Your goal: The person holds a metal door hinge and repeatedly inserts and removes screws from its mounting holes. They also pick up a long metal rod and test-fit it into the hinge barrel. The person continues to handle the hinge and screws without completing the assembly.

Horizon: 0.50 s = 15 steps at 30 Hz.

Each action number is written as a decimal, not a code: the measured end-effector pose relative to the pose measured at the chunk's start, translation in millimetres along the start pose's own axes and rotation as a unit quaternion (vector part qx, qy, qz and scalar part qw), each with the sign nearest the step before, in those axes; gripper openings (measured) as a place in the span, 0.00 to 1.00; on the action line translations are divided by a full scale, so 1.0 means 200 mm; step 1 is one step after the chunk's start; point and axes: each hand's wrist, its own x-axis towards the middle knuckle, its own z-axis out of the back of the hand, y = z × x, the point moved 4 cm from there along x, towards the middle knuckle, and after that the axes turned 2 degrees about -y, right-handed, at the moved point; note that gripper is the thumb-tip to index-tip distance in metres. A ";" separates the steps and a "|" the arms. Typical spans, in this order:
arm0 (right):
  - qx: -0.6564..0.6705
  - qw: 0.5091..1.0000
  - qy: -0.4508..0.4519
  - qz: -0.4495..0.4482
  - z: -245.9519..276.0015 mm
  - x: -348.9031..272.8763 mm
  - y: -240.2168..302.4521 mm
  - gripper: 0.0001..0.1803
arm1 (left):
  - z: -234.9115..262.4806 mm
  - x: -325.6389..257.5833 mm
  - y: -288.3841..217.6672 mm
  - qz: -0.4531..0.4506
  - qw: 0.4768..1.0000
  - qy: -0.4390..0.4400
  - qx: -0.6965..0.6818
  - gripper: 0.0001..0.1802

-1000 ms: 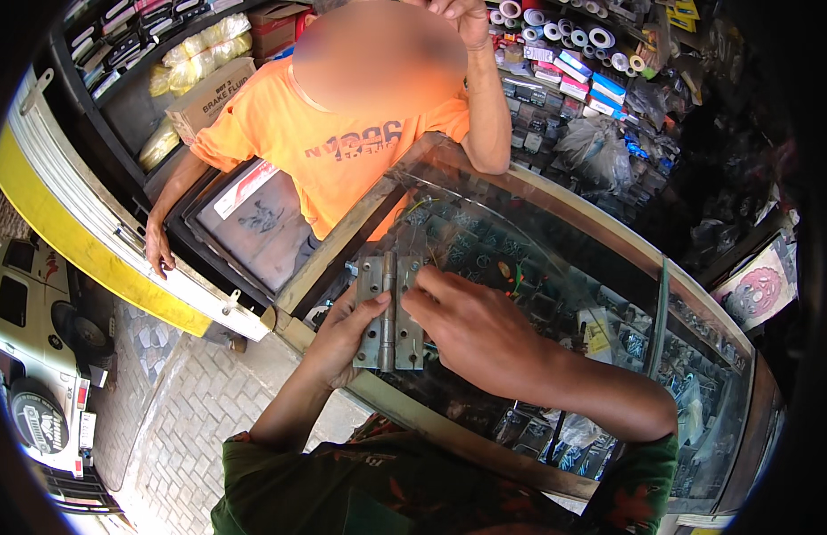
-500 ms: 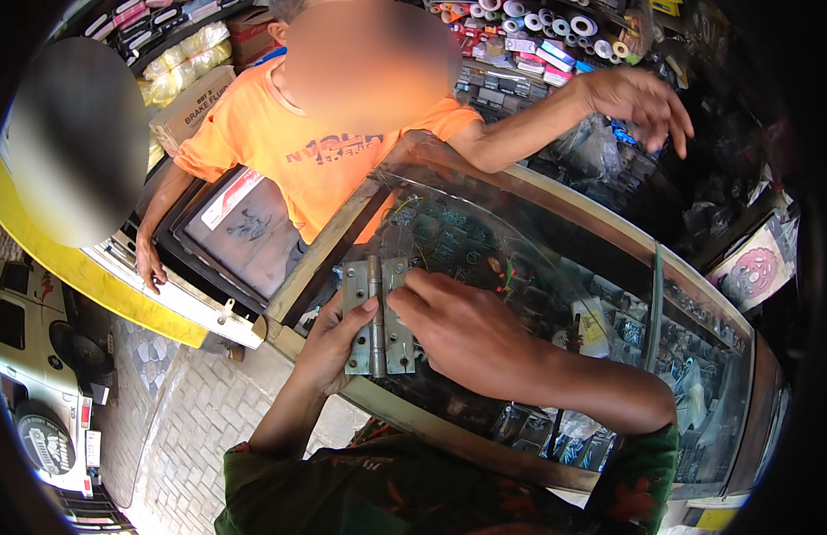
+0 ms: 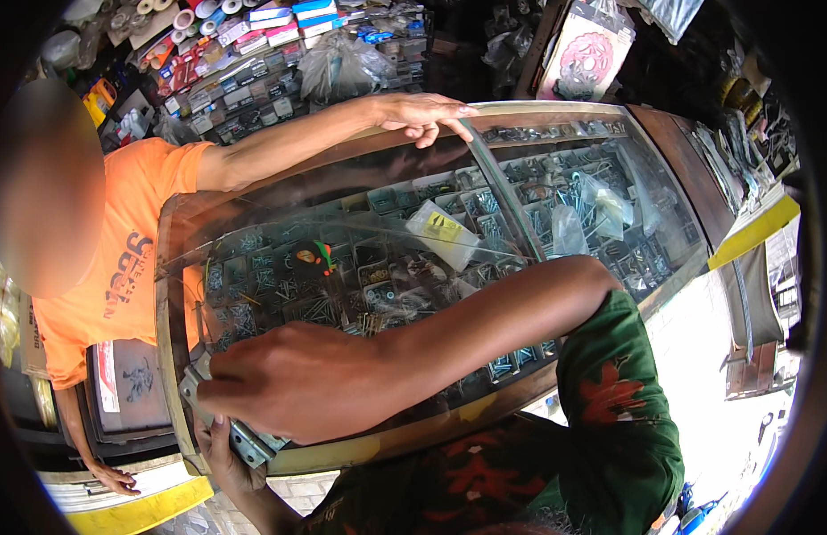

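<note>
Right now the right hand (image 3: 293,379) is pressing down on grey metal hinges (image 3: 244,437) at the near left corner of the glass display counter (image 3: 610,223), fingers curled together over them. Beneath, the left hand (image 3: 222,455) is gripping the hinges' lower edge, fingers wrapped around. Across the counter, a person in an orange shirt (image 3: 119,267) is resting 1 hand (image 3: 422,114) on the far rim.

Both hands, right (image 3: 293,383) and left (image 3: 222,450), on seemingly grey metal hinges (image 3: 239,437) atop glass counter (image 3: 512,205).
</note>
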 end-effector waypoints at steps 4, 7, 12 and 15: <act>0.063 0.994 0.019 -0.086 0.17 -0.19 -0.13 0.06 | -0.02 -0.03 -0.01 -0.010 0.998 -0.047 0.049 0.29; 0.069 0.988 -0.010 -0.141 0.35 -0.39 -0.17 0.07 | -0.04 -0.03 -0.02 -0.006 0.998 0.028 0.049 0.28; 0.009 0.960 -0.066 -0.272 0.75 -0.75 -0.23 0.10 | 0.01 -0.04 -0.02 -0.021 0.997 -0.016 0.072 0.28; 0.053 0.891 -0.164 -0.420 1.03 -1.00 -0.38 0.08 | 0.01 -0.03 -0.01 -0.036 0.996 -0.034 0.069 0.27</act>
